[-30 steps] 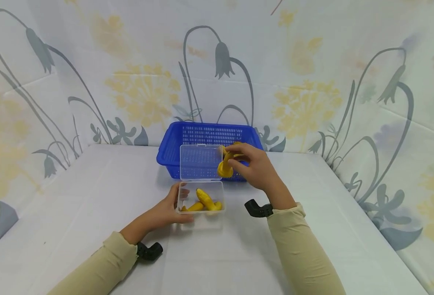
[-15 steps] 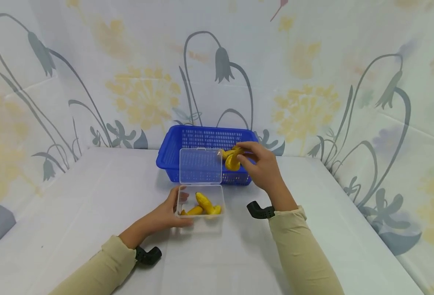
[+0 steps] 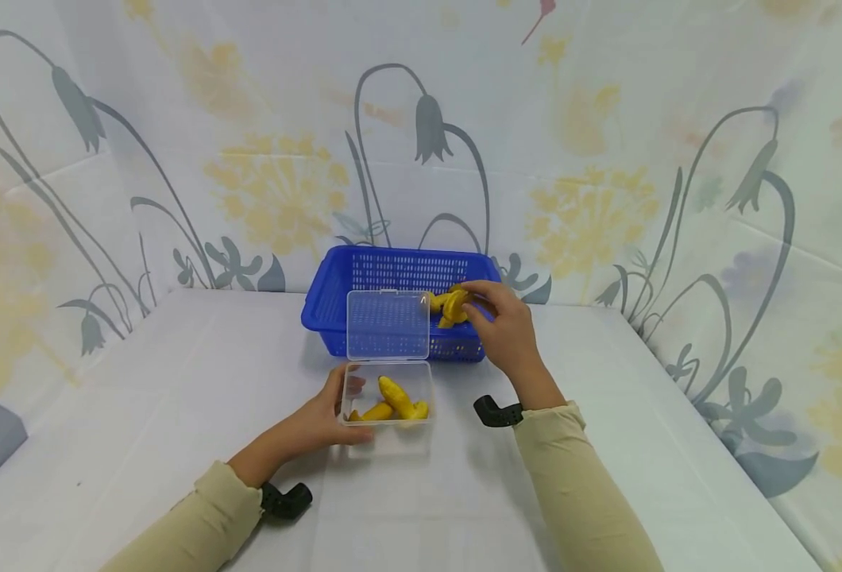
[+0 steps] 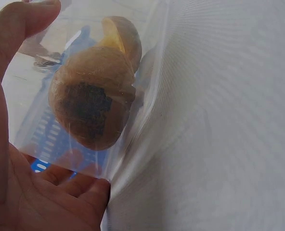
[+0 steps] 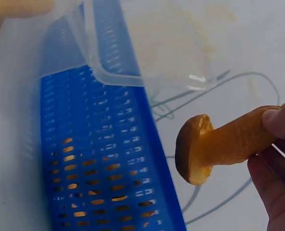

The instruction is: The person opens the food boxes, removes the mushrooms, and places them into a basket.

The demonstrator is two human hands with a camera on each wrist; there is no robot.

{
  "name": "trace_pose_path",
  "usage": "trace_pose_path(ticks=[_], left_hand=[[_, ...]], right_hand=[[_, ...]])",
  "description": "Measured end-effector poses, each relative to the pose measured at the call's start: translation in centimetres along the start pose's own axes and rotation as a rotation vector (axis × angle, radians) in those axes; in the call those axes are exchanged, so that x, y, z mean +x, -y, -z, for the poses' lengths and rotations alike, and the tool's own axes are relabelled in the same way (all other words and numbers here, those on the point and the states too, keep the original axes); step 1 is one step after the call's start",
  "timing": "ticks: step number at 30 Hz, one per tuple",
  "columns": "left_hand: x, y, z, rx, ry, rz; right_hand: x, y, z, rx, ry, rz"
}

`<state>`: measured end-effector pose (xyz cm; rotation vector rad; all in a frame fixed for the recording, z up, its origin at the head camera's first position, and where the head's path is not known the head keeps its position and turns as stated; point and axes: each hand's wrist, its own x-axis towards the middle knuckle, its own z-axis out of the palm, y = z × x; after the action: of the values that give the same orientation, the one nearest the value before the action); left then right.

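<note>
My left hand (image 3: 317, 413) grips the left side of a clear plastic box (image 3: 364, 423), thumb at the front and fingers around the far side. The box's lid (image 3: 388, 326) is up, leaning back toward the basket. Inside the box lie yellow-stemmed mushrooms (image 3: 395, 395); the left wrist view shows a brown cap (image 4: 94, 96) through the plastic. My right hand (image 3: 508, 326) pinches another mushroom (image 5: 229, 142) by the stem end, its brown cap pointing away from the fingers. In the head view this mushroom is over the right part of the blue basket (image 3: 328, 298).
The blue slotted basket stands behind the box, near the flower-printed cloth backdrop (image 3: 278, 183). More mushrooms show through its slots (image 5: 89, 192) and near the held one. White cloth (image 3: 178, 373) covers the table. A black wrist-worn piece (image 3: 498, 411) sits at each cuff.
My right hand has drawn slightly right and turned the mushroom it holds, keeping its pinch. My left hand and the box stay together in place; the whole head view has shifted slightly.
</note>
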<state>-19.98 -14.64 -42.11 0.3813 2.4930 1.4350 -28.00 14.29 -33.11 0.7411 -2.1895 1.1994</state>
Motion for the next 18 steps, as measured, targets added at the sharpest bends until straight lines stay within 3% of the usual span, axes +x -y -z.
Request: trace_pose_path(ticks=[9, 18], left_hand=[[0.3, 0.1, 0.0, -0.028, -0.002, -0.027], [0.1, 0.3, -0.1, -0.027, -0.006, -0.009]], right_hand=[[0.1, -1.0, -0.3, -0.066, -0.021, -0.038], [-0.5, -2.0, -0.9, -0.048, -0.002, -0.129]])
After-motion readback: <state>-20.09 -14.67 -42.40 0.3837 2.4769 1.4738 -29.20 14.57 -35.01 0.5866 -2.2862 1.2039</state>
